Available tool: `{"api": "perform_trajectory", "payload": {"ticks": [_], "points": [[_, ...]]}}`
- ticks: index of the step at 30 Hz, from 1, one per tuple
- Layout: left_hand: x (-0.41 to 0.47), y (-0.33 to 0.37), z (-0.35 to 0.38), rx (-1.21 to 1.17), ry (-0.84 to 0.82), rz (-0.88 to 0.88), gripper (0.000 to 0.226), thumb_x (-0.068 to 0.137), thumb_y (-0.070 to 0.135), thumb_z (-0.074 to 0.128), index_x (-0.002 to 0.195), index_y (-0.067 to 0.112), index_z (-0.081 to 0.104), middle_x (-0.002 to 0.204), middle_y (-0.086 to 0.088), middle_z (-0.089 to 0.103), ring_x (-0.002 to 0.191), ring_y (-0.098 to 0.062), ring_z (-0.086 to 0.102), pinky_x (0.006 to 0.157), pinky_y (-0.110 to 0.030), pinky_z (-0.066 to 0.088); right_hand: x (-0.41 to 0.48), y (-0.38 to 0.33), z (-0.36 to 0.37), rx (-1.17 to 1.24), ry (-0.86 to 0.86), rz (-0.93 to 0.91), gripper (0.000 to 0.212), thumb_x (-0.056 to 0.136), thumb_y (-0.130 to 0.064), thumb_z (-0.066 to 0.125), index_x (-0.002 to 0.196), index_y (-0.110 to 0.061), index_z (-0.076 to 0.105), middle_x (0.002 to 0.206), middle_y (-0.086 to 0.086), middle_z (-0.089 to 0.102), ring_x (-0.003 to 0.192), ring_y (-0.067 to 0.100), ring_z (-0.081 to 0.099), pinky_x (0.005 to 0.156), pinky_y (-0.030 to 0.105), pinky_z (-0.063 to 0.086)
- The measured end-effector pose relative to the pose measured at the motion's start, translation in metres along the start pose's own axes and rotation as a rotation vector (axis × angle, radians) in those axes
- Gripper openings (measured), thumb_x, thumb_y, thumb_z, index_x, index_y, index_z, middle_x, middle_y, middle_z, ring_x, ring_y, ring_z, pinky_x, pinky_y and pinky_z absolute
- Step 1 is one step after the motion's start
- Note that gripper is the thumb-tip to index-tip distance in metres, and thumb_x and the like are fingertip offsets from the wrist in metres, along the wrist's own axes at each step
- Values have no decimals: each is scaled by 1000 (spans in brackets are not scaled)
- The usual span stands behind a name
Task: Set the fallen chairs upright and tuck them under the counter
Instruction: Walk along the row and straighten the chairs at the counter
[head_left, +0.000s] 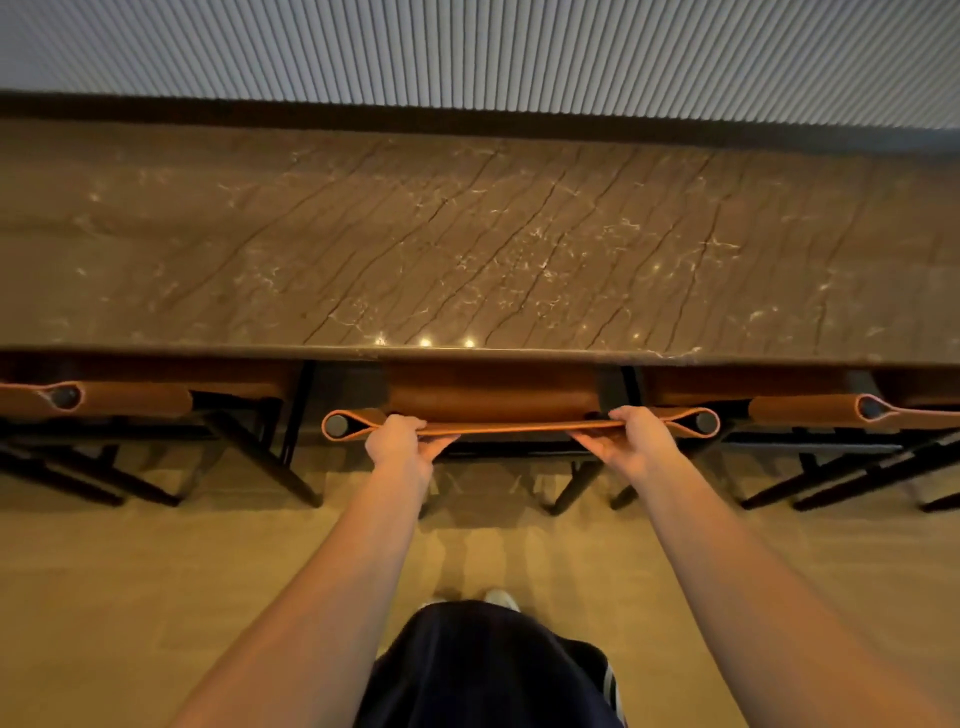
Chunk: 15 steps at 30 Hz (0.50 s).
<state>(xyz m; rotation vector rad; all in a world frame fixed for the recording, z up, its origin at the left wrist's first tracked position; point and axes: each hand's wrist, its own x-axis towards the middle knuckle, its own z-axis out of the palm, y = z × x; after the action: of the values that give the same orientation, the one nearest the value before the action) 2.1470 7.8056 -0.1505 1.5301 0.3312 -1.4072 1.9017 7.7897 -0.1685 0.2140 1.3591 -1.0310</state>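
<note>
The head view looks straight down on a brown veined stone counter (467, 234) that spans the middle of the frame from edge to edge. A pale fluted wall (467, 47) runs along the top.

At centre, just below the counter's near edge, the middle chair (493, 389) stands upright with its tan leather seat partly under the counter. Its dark legs rest on the floor (156, 571). The chair's backrest band (519, 428), a flat leather strap looped round a dark post at each end, lies parallel to the counter edge and just in front of it.

The left hand (400, 441) grips the band left of centre. Its fingers are curled over the far side and its thumb lies along the near side. The right hand (636, 441) holds the band right of centre in the same way, clamped on the strap. Both bare forearms reach up from the bottom of the frame.

At the left edge, the left chair (135, 399) stands upright with its seat under the counter. The right chair (805, 410) stands likewise at the right edge. Each sits just beside the middle chair with a narrow gap between.

At bottom centre are dark shorts (483, 670), with a light shoe (501, 597) showing just above them.
</note>
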Motion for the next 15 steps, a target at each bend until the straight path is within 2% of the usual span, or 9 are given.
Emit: {"api": "perform_trajectory", "payload": {"ticks": [5, 6, 10, 15], "points": [[-2, 5, -11, 21, 6, 29, 22, 88, -18, 43, 91, 4, 46, 96, -17, 53, 96, -41, 57, 82, -56, 53, 2, 11, 2, 11, -21, 4, 23, 95, 5, 38, 115, -2, 46, 118, 27, 55, 93, 45, 58, 61, 62, 53], [0, 8, -15, 15, -1, 43, 22, 88, -18, 43, 91, 4, 45, 98, -17, 53, 96, -42, 57, 83, -56, 53, 2, 16, 4, 12, -30, 4, 23, 95, 5, 38, 116, -1, 46, 118, 27, 55, 93, 45, 58, 60, 61, 54], [8, 26, -39, 8, 22, 89, 34, 88, -16, 43, 114, 6, 42, 111, -19, 52, 95, -41, 58, 81, -52, 55, -5, 43, 20, -19, -67, 7, 27, 96, 4, 39, 121, -1, 47, 121, 26, 56, 95, 43, 60, 61, 58, 55], [27, 62, -62, 30, -12, 88, 30, 90, -14, 45, 113, 6, 44, 101, -16, 53, 98, -40, 58, 73, -48, 56, -11, 65, 55, -21, -121, 12, 35, 97, 3, 38, 132, -3, 43, 127, 25, 55, 98, 42, 60, 62, 56, 56]]}}
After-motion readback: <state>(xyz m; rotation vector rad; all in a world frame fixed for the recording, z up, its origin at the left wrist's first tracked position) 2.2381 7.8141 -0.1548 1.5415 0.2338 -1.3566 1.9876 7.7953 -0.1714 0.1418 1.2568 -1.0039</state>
